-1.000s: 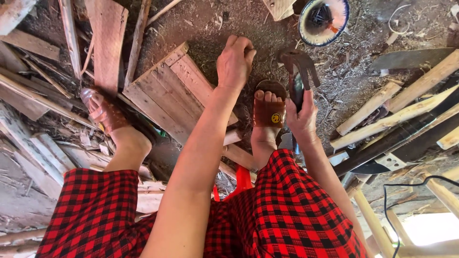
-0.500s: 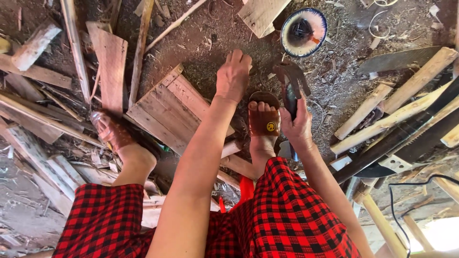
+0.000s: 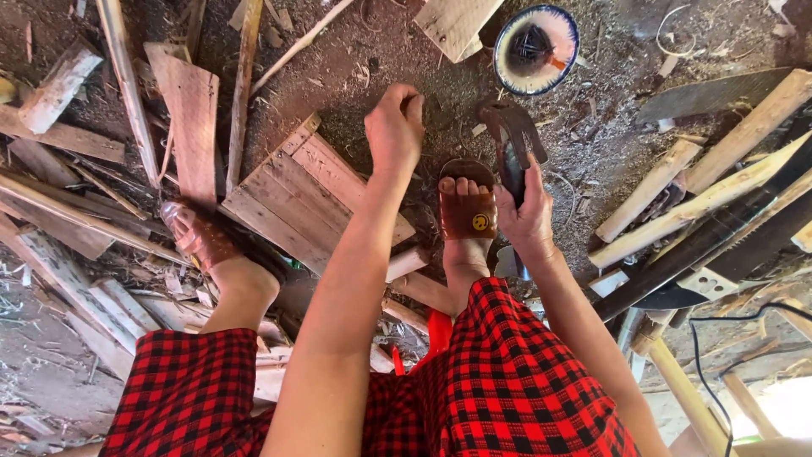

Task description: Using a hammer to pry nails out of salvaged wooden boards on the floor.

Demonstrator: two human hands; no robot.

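Over the dirt floor (image 3: 372,59), near its far edge, the left hand (image 3: 396,127) hangs above the slatted wooden panel (image 3: 292,190), fingers curled tight as if pinching something small; cannot tell what, if anything, sits between them. Right hand (image 3: 526,222) wraps the handle of the dark metal claw hammer (image 3: 512,140), head pointing away, just beside the brown sandal (image 3: 467,203) on the right foot. Left arm extended nearly straight, wrist bent downward; right elbow tucked, forearm angled inward. Judgement: a steady, upright pinch over the panel's far corner and a short, controlled hammer stroke would suit, keeping toes clear. Blue-rimmed round bowl (image 3: 536,49) lies beyond.
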